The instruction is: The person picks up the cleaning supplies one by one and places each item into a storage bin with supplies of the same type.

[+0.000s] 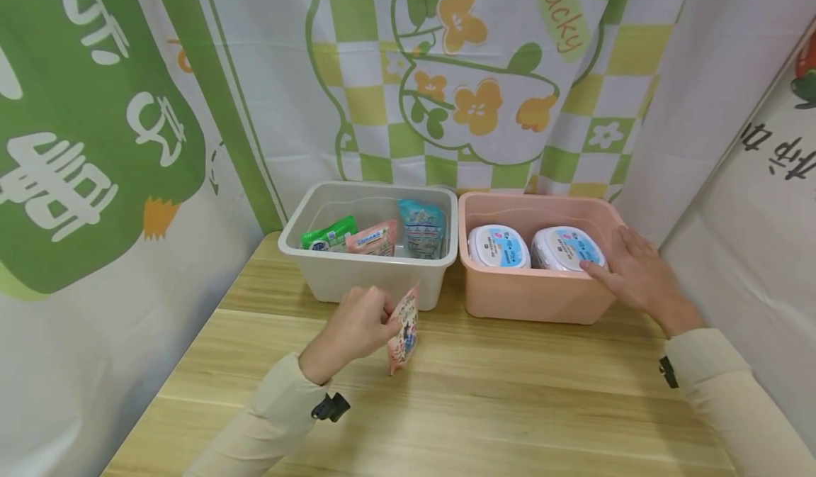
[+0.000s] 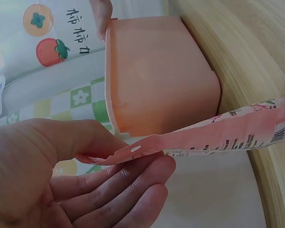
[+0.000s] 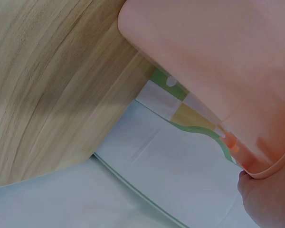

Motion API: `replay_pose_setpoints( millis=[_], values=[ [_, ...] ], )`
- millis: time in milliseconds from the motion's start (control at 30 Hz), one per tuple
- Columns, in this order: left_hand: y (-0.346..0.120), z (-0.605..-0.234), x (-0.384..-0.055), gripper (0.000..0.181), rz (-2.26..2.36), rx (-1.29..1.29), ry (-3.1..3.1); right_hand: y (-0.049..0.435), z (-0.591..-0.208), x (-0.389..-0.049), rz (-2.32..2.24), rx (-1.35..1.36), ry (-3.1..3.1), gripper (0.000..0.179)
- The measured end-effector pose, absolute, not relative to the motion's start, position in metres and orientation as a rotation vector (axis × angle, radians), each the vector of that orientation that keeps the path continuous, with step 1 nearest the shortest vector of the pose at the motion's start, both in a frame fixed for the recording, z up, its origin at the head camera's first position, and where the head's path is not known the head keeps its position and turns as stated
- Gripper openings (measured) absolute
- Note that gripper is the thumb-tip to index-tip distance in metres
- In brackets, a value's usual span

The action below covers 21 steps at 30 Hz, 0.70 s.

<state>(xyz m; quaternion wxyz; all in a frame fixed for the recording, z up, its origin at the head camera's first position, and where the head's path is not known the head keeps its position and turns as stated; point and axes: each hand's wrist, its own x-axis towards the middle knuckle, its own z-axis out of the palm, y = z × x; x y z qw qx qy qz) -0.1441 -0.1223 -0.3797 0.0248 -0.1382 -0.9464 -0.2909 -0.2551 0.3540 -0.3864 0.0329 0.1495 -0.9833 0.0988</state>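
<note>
My left hand (image 1: 357, 324) pinches a pink printed packet (image 1: 404, 332) near its edge, holding it upright above the table in front of the grey bin (image 1: 363, 271). The left wrist view shows the packet (image 2: 228, 135) between the thumb and fingers, with small print and a barcode on its side. My right hand (image 1: 644, 278) grips the right rim of a pink bin (image 1: 529, 296), with its thumb over the inside near a tub. Inside the pink bin are two white-lidded tubs (image 1: 500, 247) with blue labels.
In the grey bin lie a green packet (image 1: 330, 236), a pink packet (image 1: 375, 239) and a blue pouch (image 1: 422, 229). Both bins stand side by side at the back of the wooden table (image 1: 510, 406), against a patterned curtain (image 1: 478, 158).
</note>
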Motion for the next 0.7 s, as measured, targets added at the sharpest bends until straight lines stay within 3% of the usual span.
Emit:
replay_pose_setpoints(
  millis=[200,700],
  values=[
    [-0.123,-0.38,-0.145,0.011,-0.895,-0.399,-2.918,0.355,-0.388,-0.256,0.306,0.452,-3.043,0.101],
    [-0.139,-0.387,-0.154,0.01,-1.004,-0.447,-2.777,0.356,-0.389,-0.256,0.334,0.458,-3.027,0.102]
  ],
)
